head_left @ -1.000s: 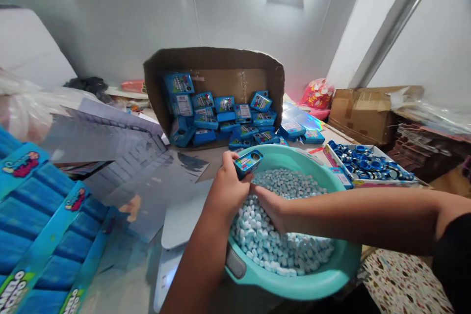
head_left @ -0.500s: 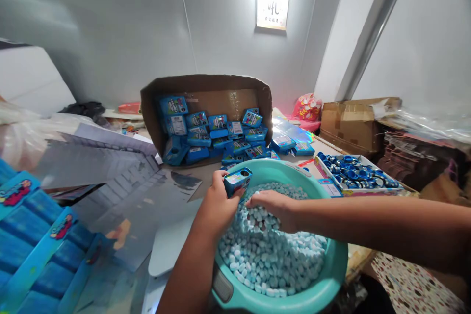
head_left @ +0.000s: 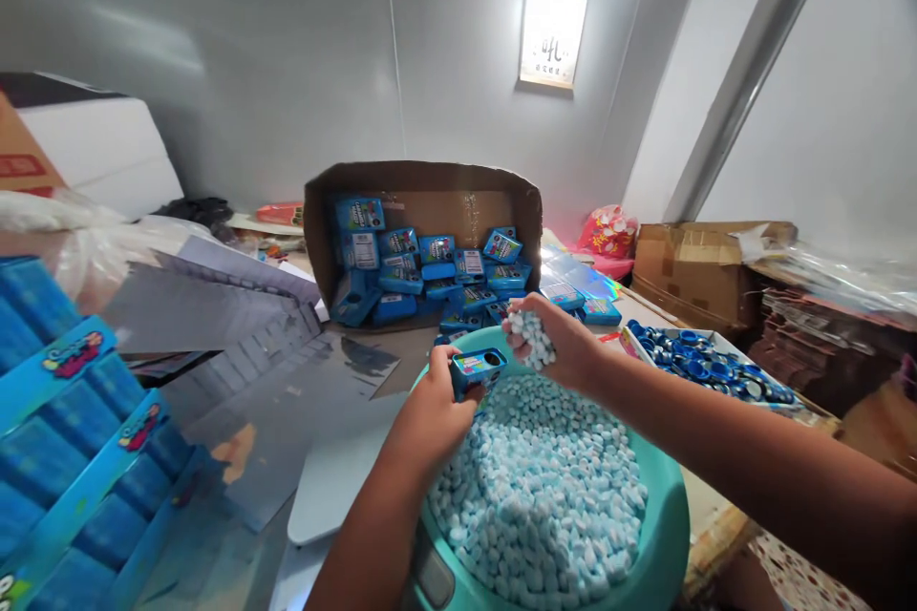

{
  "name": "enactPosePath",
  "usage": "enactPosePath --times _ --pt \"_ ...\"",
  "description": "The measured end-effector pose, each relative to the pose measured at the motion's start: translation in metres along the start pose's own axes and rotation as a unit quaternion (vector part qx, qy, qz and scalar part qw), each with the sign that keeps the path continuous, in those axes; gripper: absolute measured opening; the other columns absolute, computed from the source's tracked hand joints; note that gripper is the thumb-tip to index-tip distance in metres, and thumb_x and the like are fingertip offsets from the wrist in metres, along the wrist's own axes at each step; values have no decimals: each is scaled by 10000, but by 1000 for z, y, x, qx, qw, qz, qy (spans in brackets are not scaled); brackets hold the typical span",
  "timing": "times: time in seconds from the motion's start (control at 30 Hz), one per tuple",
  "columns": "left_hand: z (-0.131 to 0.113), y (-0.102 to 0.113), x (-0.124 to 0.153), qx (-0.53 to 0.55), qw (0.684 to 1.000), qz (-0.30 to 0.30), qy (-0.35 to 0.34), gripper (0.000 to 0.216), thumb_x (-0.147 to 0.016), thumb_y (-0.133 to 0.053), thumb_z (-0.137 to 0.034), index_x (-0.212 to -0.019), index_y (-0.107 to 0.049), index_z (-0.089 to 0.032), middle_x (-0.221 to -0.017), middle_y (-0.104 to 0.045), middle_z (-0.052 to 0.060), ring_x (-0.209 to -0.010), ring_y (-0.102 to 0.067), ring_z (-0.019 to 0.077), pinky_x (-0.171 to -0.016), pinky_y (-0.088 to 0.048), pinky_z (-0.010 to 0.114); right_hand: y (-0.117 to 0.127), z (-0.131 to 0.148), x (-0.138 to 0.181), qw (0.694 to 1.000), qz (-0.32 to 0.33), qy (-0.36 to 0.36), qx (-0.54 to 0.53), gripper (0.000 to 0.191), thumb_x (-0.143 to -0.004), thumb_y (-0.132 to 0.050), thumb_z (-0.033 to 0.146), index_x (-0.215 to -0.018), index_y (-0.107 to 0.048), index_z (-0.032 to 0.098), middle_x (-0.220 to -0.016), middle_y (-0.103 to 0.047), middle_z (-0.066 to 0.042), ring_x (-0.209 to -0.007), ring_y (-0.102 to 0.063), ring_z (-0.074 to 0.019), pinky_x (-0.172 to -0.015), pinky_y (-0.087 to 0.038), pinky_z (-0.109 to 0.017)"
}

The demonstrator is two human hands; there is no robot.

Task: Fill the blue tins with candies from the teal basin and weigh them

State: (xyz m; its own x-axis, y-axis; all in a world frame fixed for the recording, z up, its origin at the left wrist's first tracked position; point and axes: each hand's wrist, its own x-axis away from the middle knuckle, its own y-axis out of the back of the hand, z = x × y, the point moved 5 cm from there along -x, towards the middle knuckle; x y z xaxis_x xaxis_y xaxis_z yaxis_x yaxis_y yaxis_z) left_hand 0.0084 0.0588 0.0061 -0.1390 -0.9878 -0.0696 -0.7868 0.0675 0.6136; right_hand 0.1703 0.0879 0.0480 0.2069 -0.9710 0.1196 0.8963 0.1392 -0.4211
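My left hand (head_left: pixel 442 401) grips a small blue candy tin (head_left: pixel 479 365), tilted, with a dark round hole in its top. It is held over the left rim of a teal basin (head_left: pixel 663 506). Many pale blue and white candies (head_left: pixel 551 487) fill the basin. Above its far side, my right hand (head_left: pixel 548 339) is cupped around a handful of candies (head_left: pixel 528 339). That handful is up and to the right of the tin, apart from it. The fingers of my right hand are partly hidden behind the candies.
Behind the basin, an open cardboard box (head_left: pixel 422 174) on its side holds several blue tins (head_left: pixel 437 250). To the right sits a tray of blue caps (head_left: pixel 706 365). Stacked blue display boxes (head_left: pixel 78 420) stand at left, near a pale flat scale-like plate (head_left: pixel 344 468).
My right hand has risen out of the candies with a handful, up and away from the basin's contents. My left hand still holds the tin; the view has shifted slightly.
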Motion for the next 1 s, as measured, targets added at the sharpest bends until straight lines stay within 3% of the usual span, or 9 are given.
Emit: enactPosePath --times 0.13,0.27,0.53,1.0 --pt "-2 2 2 32 999 3 -11 422 -828 -580 -351 -1196 -421 -220 -1058 -666 93 -915 -650 258 -743 -446 325 -22 12 -20 994 18 -6 -110 96 -736 -626 208 -726 -535 178 -601 -564 10 -483 -457 -64 -399 -315 -131" --pt "2 0 3 27 999 21 16 435 -834 -569 -422 -1205 -428 -243 -978 -684 65 -859 -654 269 -701 -432 335 -33 10 -36 988 15 21 -150 89 -748 -611 203 -721 -528 183 -603 -582 10 -478 -467 -70 -392 -319 -131" --pt "4 -3 2 7 999 43 6 422 -839 -560 -434 -1190 -421 -246 -1028 -669 74 -920 -635 289 -762 -431 366 -19 -9 -42 988 -4 28 -151 101 -729 -652 240 -730 -578 172 -601 -609 -2 -478 -513 -89 -415 -373 -163" --pt "0 0 7 -1 1000 26 -5 429 -823 -594 -462 -1155 -450 -231 -988 -665 63 -857 -626 259 -716 -435 346 -17 -3 -33 991 0 64 -120 158 -682 -705 291 -699 -603 171 -622 -621 11 -500 -536 -87 -436 -401 -180"
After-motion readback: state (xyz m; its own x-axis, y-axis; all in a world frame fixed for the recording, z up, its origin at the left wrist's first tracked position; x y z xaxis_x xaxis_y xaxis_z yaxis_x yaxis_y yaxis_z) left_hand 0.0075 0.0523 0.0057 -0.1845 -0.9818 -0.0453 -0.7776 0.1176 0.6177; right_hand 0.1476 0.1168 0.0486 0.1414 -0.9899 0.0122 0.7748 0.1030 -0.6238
